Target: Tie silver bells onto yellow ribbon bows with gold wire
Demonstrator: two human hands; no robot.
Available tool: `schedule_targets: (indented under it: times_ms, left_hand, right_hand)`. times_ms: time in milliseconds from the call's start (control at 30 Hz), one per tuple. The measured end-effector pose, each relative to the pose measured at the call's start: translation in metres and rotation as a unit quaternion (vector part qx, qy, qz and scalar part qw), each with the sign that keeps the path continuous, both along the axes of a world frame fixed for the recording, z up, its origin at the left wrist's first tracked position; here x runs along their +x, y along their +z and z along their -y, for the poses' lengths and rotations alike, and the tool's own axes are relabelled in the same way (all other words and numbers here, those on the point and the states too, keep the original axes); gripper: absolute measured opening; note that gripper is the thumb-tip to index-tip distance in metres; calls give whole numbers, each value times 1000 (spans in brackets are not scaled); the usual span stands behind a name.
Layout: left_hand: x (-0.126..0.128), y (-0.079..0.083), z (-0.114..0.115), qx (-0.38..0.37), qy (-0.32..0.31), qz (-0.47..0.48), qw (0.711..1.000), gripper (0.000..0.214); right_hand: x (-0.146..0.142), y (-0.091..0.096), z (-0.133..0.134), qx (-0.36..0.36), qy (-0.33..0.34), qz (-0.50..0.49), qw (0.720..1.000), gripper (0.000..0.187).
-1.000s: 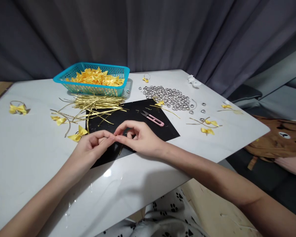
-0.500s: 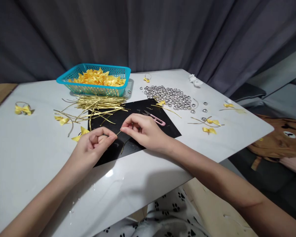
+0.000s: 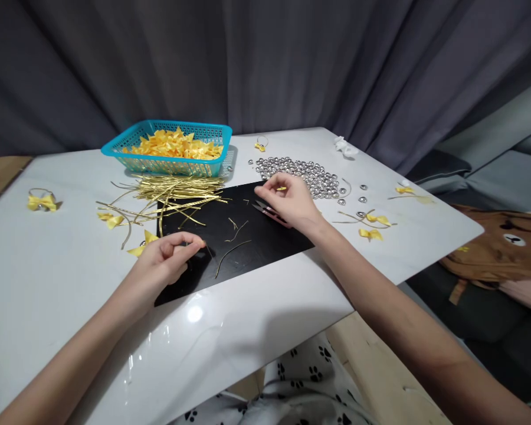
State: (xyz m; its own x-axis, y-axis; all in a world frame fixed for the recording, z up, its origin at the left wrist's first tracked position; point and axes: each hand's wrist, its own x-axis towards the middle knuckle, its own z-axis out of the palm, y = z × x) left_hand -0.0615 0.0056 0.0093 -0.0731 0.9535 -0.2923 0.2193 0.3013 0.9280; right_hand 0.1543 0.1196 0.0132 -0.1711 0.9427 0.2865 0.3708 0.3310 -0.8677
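My left hand (image 3: 168,260) rests at the near left edge of a black mat (image 3: 230,233), thumb and fingers pinched on a thin gold wire. My right hand (image 3: 287,200) is stretched to the mat's far right corner and pinches a small yellow bow (image 3: 282,189) beside the heap of silver beads (image 3: 307,174). Pink snips (image 3: 272,213) lie on the mat right under that hand. Loose bits of gold wire (image 3: 234,245) lie on the mat between my hands.
A teal basket (image 3: 115,147) full of yellow bows stands at the back left, with a bundle of gold wires (image 3: 177,189) in front of it. Finished bows lie scattered left (image 3: 42,202) and right (image 3: 371,233) on the white table (image 3: 48,265). A brown bear cushion (image 3: 504,248) lies off the right edge.
My right hand let go of the wire it held near my left hand and moved up and right to the bow by the beads. My left hand stayed put.
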Motion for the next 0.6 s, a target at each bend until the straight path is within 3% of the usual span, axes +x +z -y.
schedule_targets:
  times_ms: [167,267,333,467,600]
  left_hand:
    - [-3,0,2,-2,4,24,1000,34]
    - [-1,2,3,-4,2,22,1000,34]
    - [0,3,4,-3,0,16,1000,35]
    - [3,5,2,25,13,-12,1000,35]
    - [4,2,-1,51,56,-49,996,31]
  right_hand:
    - [-4,-12,3,30,37,160,986,10]
    - [-10,-12,13,72,63,154,983,19]
    - [-15,-11,21,80,127,111,982,21]
    - [-21,-11,29,93,326,142,930,24]
    - [-19,-13,39,148,365,235,889,14]
